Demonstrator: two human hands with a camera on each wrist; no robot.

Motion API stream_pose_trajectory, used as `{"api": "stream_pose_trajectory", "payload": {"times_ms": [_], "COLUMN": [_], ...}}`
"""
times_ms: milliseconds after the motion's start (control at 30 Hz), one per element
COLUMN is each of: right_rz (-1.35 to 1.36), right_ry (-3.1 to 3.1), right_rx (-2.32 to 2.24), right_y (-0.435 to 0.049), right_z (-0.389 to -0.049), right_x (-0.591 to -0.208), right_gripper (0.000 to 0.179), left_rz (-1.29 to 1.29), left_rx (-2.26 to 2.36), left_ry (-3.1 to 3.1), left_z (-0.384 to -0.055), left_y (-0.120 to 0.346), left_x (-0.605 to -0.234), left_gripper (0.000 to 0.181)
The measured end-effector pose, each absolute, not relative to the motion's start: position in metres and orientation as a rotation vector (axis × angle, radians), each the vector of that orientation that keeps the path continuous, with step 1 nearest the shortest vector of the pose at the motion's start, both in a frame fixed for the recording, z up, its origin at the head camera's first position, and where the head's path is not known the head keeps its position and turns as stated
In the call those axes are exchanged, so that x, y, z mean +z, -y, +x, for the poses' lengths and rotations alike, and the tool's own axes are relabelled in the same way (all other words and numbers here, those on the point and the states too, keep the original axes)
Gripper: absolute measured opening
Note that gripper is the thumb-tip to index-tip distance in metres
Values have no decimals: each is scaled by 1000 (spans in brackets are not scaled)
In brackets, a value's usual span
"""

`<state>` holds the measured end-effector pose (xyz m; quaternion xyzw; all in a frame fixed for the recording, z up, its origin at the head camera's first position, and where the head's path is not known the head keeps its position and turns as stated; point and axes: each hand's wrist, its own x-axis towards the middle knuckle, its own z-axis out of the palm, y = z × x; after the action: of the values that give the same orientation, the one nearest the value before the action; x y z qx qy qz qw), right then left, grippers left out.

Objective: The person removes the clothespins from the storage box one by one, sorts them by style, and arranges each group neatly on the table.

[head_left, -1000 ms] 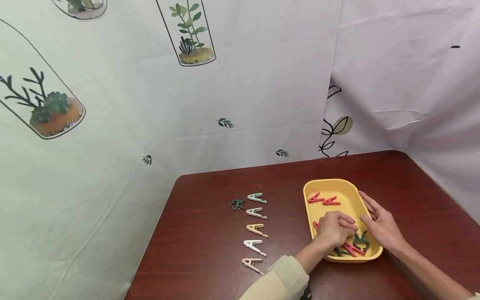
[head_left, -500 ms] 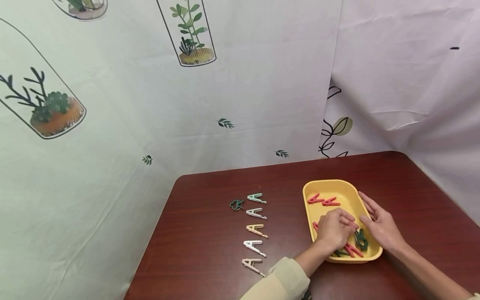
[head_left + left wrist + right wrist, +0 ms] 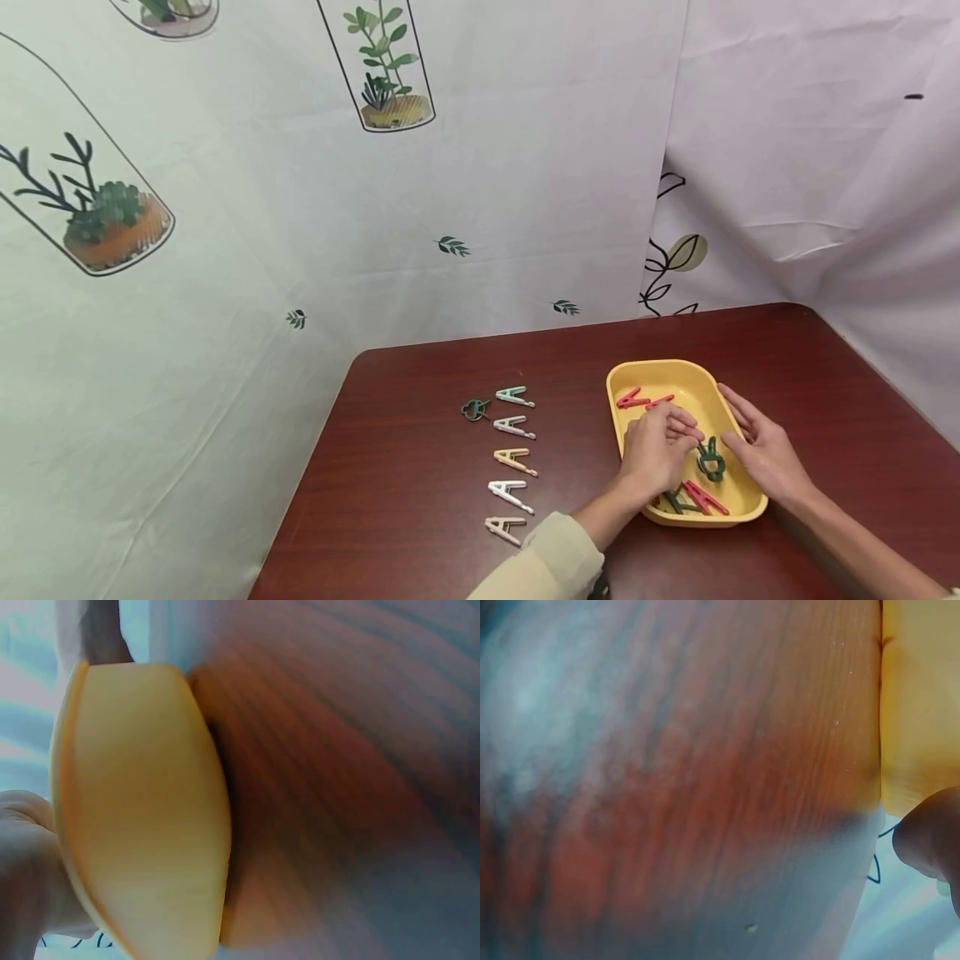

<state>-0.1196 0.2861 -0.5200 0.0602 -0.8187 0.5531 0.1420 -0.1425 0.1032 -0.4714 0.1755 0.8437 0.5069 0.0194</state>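
You have a dark red-brown table (image 3: 420, 475) in front of you, with wood lines and round back corners. Behind it hangs a pale cloth wall (image 3: 525, 192). Plants in jars (image 3: 395, 108) are drawn on the left part, with little green leaves (image 3: 453, 246) lower down. Toward the right, the cloth is wrinkly and shows a black vine (image 3: 660, 267).

The yellow tray (image 3: 675, 363) sits on the right part of the table. Your right hand (image 3: 767, 454) holds its right rim, thumb on the inside and fingers on the outside. Your left hand (image 3: 654, 446) is over the tray, its fingertips close together, pinching a green clip (image 3: 716, 475) inside it. Two red clips (image 3: 632, 400) lie near the tray's far end. Another red clip (image 3: 705, 498) lies at the near end, beside a dark green clip (image 3: 681, 503).

Left of the tray, five pale clips (image 3: 511, 496) make a line on the table. A green ring clip (image 3: 476, 409) lies just beside the farthest ones.
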Motion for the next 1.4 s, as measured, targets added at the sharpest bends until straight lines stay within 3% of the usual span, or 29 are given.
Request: {"api": "stream_pose_trajectory", "payload": {"times_ms": [333,733,1400], "right_rz": [119,99,79], "right_ry": [2398,2416,2445], "right_rx": [1583,1558,1568], "right_y": [-285,-286,-285], "right_z": [-120,-118,-118], "right_x": [-519,-519,-519], "right_gripper": [65,65,65], "left_rz": [561,572,401], "left_rx": [1845,2173,2248], "left_ry": [-2378,-2124,-2193], "left_z": [-160,-203,-237], "left_y": [-71,-2,129], "left_x": [-457,-458,-477], "left_gripper": [13,17,26]}}
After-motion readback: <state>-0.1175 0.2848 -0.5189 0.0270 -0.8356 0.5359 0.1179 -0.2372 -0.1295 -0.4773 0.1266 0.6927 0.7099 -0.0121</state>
